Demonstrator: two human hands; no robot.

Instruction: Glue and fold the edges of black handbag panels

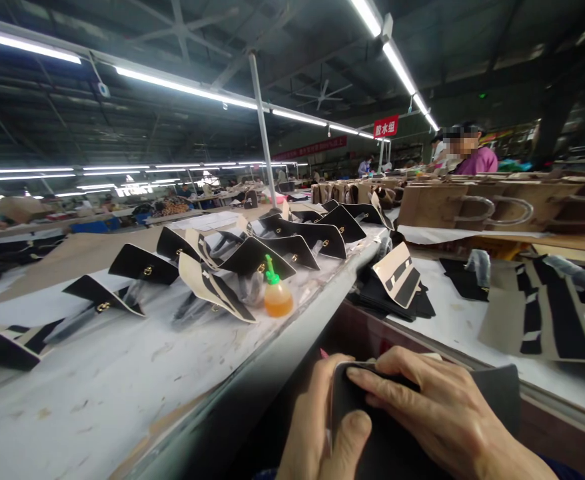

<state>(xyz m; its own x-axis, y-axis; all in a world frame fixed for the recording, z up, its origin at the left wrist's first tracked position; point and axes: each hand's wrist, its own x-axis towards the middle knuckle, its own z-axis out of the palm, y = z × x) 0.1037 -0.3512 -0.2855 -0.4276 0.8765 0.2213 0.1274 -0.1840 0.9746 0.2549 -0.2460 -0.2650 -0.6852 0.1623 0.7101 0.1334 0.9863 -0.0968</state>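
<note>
In front of me, low in the head view, is a black bag panel [385, 443] with a rounded corner. My left hand [315, 417] is closed round its left edge, thumb flat on the black face and fingers behind. My right hand [442, 403] grips the top edge near that corner, its index fingertip pressed on the black surface. The panel's right part stretches out past the right hand. What lies behind the panel is hidden. A small pink tip shows beside the left fingers, too little of it to name.
At left, a long paper-covered table [122, 393] carries several black-and-beige bag pieces [215, 287] with gold rings, and a squeeze bottle [278, 300] of amber liquid. On the right table [452, 333] lie stacked black pieces [397, 297] and a beige panel [507, 327]. Brown bags [432, 207] and a co-worker [475, 157] are behind.
</note>
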